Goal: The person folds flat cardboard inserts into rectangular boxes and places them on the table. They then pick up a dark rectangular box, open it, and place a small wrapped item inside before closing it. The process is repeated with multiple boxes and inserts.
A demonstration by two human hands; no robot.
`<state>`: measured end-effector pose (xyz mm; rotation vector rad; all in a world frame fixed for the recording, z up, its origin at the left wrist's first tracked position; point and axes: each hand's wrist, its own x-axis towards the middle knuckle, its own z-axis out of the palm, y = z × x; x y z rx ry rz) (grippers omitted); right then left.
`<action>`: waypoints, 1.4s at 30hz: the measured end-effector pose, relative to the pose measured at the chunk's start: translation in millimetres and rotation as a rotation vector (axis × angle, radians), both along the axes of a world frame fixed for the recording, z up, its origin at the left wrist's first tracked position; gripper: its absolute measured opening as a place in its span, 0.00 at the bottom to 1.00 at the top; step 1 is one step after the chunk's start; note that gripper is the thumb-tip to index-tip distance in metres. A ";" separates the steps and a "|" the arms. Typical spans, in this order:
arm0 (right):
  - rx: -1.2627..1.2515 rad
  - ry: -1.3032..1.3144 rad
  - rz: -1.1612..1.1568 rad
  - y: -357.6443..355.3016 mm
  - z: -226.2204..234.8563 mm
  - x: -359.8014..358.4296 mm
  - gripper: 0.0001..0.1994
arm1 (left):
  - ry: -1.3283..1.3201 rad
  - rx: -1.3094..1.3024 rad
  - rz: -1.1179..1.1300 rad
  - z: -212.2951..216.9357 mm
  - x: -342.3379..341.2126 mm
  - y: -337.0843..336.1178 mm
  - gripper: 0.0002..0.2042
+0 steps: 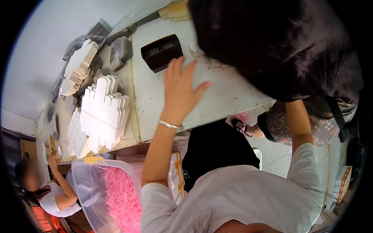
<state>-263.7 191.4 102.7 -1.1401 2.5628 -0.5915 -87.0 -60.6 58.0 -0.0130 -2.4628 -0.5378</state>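
Head view, looking down over a white worktable [217, 97]. The person's left hand [180, 91] is raised over the tabletop with fingers spread wide and palm turned down, gripping nothing; a silver bangle [170, 125] circles its wrist. Just beyond the fingertips lies a black ridged tray [161, 52], apart from the hand. The right arm runs upward at the right side of the picture, and its hand is hidden behind dark hair [272, 42], so whether it grips anything cannot be told. To the left of the table's seam stand stacks of white die-cut cardboard blanks [103, 112], with a second fan of them [77, 66] farther back. Below the table edge, a clear plastic bin [91, 182] holds pink shredded paper [122, 198]. A co-worker [54, 194] sits at the lower left.
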 end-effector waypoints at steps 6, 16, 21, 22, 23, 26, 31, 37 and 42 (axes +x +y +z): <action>-0.230 0.215 0.283 -16.1 -38.0 -17.0 0.24 | -0.016 0.221 -0.214 3.6 26.5 32.7 0.21; -0.413 0.356 0.039 -19.2 -43.0 -10.8 0.08 | 0.139 1.222 -1.603 81.5 121.6 27.0 0.20; -0.602 1.108 0.145 -33.8 -31.7 15.7 0.05 | 0.129 1.265 -1.667 96.7 142.0 37.4 0.19; -0.622 1.230 0.168 -33.5 -26.3 26.2 0.04 | 0.171 1.273 -1.673 95.6 141.4 41.1 0.19; -0.615 1.235 0.237 -34.4 -20.5 38.7 0.05 | 0.283 1.272 -1.637 92.9 140.2 47.4 0.20; -0.585 1.082 0.434 -29.8 -27.5 103.2 0.09 | 0.347 1.294 -1.601 83.6 141.9 54.2 0.19; -0.441 0.475 0.418 -40.3 -85.7 151.2 0.03 | 0.059 0.670 -0.826 20.9 110.0 35.3 0.19; -0.386 -0.676 0.284 -75.1 -82.1 108.1 0.06 | -0.065 0.311 -0.091 -57.6 95.3 52.1 0.21; -0.609 0.270 0.413 -65.9 -99.8 127.4 0.12 | 0.027 -0.165 0.006 -79.0 98.8 51.3 0.12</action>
